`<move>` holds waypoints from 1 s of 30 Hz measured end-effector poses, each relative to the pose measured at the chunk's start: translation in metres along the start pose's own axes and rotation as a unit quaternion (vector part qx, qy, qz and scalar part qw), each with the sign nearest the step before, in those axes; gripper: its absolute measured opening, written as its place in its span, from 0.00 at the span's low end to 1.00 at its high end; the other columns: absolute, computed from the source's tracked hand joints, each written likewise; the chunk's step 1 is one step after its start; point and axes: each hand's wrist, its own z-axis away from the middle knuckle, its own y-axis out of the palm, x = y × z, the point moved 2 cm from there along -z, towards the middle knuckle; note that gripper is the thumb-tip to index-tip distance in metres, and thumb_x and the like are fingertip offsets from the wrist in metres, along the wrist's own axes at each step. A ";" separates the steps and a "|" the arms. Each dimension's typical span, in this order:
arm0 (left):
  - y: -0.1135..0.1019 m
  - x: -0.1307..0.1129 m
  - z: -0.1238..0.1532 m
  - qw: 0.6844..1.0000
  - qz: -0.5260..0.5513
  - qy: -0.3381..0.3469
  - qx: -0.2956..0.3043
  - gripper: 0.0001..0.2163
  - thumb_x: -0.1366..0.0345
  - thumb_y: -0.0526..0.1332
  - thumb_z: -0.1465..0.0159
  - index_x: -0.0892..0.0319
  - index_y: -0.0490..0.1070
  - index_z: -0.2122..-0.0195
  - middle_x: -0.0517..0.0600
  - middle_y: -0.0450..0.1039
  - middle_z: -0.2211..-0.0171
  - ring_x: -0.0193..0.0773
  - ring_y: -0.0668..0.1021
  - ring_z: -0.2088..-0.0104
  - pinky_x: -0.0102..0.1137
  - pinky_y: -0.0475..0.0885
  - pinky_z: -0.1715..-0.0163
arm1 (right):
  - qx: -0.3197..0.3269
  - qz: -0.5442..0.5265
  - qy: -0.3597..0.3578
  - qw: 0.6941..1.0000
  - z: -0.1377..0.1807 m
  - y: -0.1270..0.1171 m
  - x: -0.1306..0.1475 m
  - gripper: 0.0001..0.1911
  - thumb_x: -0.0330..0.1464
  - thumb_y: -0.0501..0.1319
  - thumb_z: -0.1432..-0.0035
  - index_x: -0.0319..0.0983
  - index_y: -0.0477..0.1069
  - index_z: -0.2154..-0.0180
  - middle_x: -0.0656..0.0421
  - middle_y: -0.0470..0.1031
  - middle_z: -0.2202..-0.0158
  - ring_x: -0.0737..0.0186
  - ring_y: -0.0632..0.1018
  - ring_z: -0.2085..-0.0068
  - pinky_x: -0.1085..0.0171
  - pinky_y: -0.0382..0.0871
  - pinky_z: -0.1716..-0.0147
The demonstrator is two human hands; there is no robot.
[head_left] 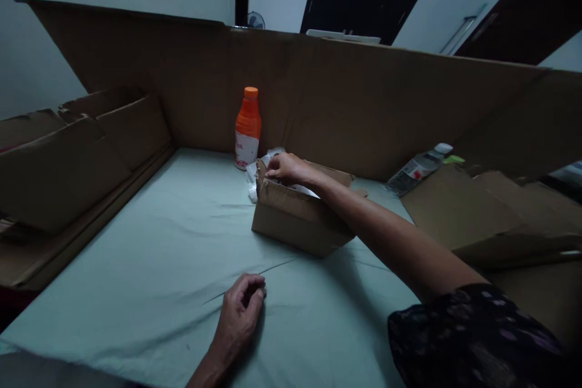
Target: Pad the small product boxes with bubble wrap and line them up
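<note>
My right hand (285, 168) is over the left end of a small open cardboard box (295, 224), its fingers bent and drawn together near the box's rim. What they grip, if anything, is hidden. Something white (304, 190) shows inside the box under my wrist. Clear crinkled plastic (251, 182) lies against the box's left end. On the pale green cloth (182, 242), nearer to me, rests my left hand (240, 309). Its fingers are loosely curled in toward the thumb, with nothing visible in them, and it is apart from the box.
An orange bottle (248, 130) stands behind the box, close to the tall cardboard wall (354, 97). At right a clear bottle (421, 168) leans, tilted, beside a cardboard piece (464, 206). More cardboard boxes (77, 163) line the left side.
</note>
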 end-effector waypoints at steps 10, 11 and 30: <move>0.000 -0.001 -0.001 1.000 -0.003 0.003 -0.005 0.11 0.59 0.59 0.37 0.59 0.76 0.61 0.51 0.77 0.67 0.41 0.79 0.64 0.33 0.73 0.62 | -0.005 0.084 -0.028 0.996 0.001 0.003 0.003 0.12 0.36 0.67 0.41 0.39 0.82 0.57 0.56 0.82 0.61 0.59 0.79 0.62 0.67 0.59 0.72; 0.000 -0.001 -0.002 1.000 -0.002 0.002 -0.006 0.11 0.58 0.59 0.37 0.59 0.76 0.61 0.51 0.77 0.67 0.41 0.79 0.65 0.33 0.73 0.62 | -0.002 0.089 -0.031 0.996 0.003 0.003 0.004 0.12 0.36 0.67 0.41 0.40 0.82 0.57 0.56 0.82 0.61 0.59 0.79 0.62 0.67 0.59 0.72; -0.001 0.004 0.000 1.000 -0.004 -0.008 0.005 0.11 0.58 0.59 0.36 0.58 0.75 0.60 0.52 0.76 0.65 0.42 0.79 0.63 0.34 0.73 0.60 | -0.124 0.045 -0.135 0.982 0.058 -0.012 0.024 0.09 0.35 0.63 0.36 0.40 0.80 0.58 0.58 0.81 0.62 0.62 0.76 0.64 0.66 0.57 0.69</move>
